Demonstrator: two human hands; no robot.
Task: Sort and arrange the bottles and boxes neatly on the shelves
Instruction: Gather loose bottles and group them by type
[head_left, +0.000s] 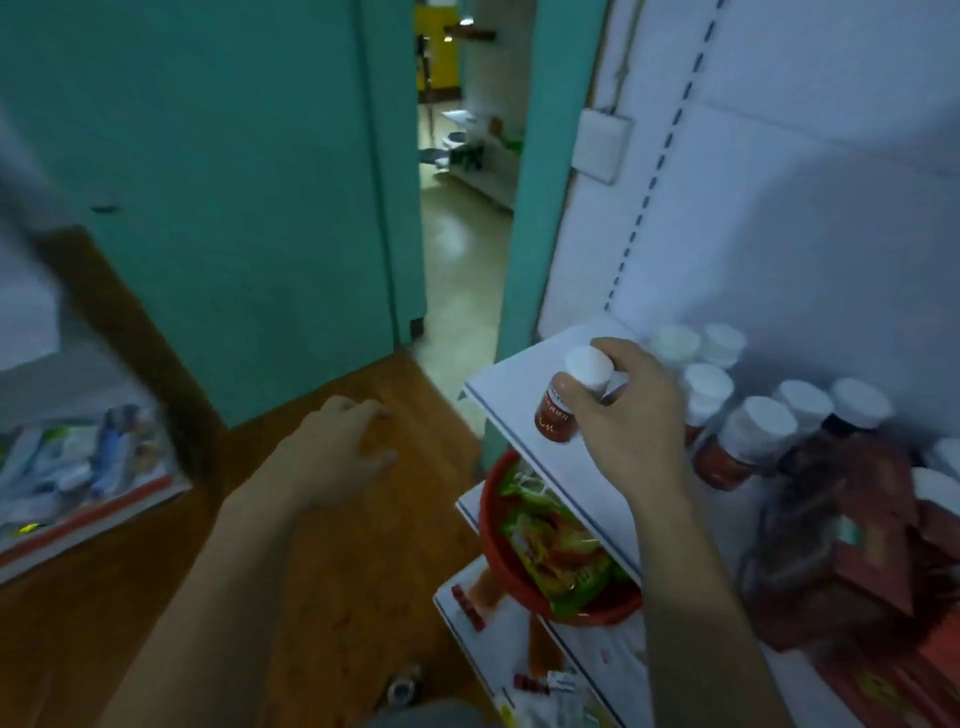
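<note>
My right hand grips a small red bottle with a white cap by its neck, tilted, just above the left end of the white upper shelf. Several more white-capped red bottles stand in rows further right on that shelf. Dark red boxes lie blurred at the shelf's right end. My left hand hangs over the wooden floor to the left, fingers loosely curled, holding nothing.
A red basket of green and red packets sits on the shelf below. The lowest shelf carries small red items and packets. Another rack of goods stands at the left. A teal door and an open doorway lie ahead.
</note>
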